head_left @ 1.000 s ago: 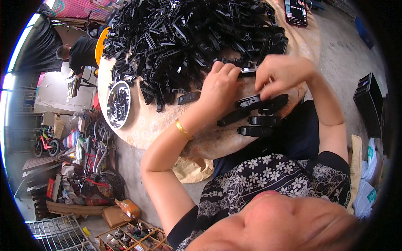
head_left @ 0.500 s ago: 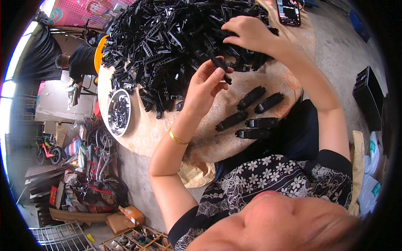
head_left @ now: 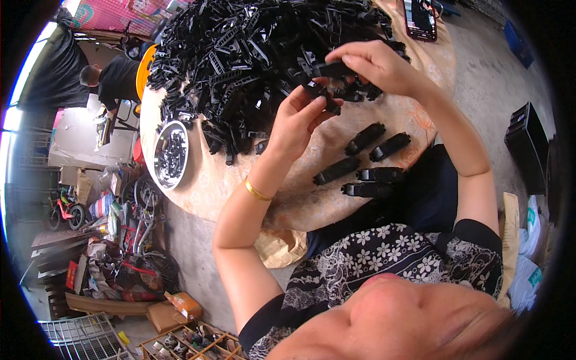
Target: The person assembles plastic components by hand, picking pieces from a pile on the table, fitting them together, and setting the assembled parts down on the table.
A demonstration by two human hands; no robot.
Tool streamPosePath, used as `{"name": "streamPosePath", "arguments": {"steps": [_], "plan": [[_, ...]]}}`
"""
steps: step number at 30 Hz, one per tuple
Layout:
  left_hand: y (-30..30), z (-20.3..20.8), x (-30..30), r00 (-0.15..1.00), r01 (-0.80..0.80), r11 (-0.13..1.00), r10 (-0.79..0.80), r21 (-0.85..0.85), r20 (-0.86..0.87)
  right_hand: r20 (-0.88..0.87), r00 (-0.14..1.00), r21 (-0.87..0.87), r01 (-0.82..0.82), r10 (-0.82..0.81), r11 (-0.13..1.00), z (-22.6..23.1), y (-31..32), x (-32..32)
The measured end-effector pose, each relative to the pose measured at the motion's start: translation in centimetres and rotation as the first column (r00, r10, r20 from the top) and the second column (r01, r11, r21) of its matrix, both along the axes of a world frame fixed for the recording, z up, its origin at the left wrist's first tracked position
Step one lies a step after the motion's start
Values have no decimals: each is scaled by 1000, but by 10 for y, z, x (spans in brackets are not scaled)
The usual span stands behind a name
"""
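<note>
My left hand (head_left: 295, 120) pinches a small black plastic part (head_left: 324, 99) between thumb and fingers, over the near edge of a large pile of black plastic parts (head_left: 240, 66). Just to its right, my right hand (head_left: 375, 66) grips a longer black plastic piece (head_left: 333, 69), its fingers curled over the top. The two pieces are close together; whether they touch I cannot tell. On the cloth nearer to me lie several similar black blocky assemblies (head_left: 391, 147), set down in a loose group.
A white round dish (head_left: 185, 157) of small metallic-looking parts stands at the table's left edge. A phone (head_left: 420, 21) lies at the far right of the patterned tablecloth (head_left: 240, 195). A black crate (head_left: 528, 147) is on the floor at right. Another person (head_left: 117, 81) sits at far left.
My right hand has drawn back from the pile toward my left hand, now with a black piece in its grip. The left hand keeps its part, slightly turned.
</note>
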State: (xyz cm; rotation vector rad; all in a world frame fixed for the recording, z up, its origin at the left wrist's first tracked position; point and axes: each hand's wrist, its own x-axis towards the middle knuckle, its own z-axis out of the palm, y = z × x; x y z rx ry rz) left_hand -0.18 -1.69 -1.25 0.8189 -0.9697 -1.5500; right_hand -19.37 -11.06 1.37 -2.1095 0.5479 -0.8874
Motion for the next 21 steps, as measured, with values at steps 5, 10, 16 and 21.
{"name": "streamPosePath", "arguments": {"steps": [5, 10, 16, 21], "plan": [[-1, -11, 1, 975, -131, 977, 157, -165, 156, 50, 997, 292, -72, 60, 954, -9, 28, 8], [7, 1, -7, 848, -271, 941, 333, -203, 411, 51, 998, 268, 13, -27, 963, -10, 44, 12], [11, 8, -8, 876, -250, 938, 325, -240, 358, 66, 990, -262, 139, -126, 955, -23, 46, 12], [13, 12, -4, 871, -202, 945, 293, -258, 394, 34, 984, -452, 170, -173, 876, -13, 40, 8]]}}
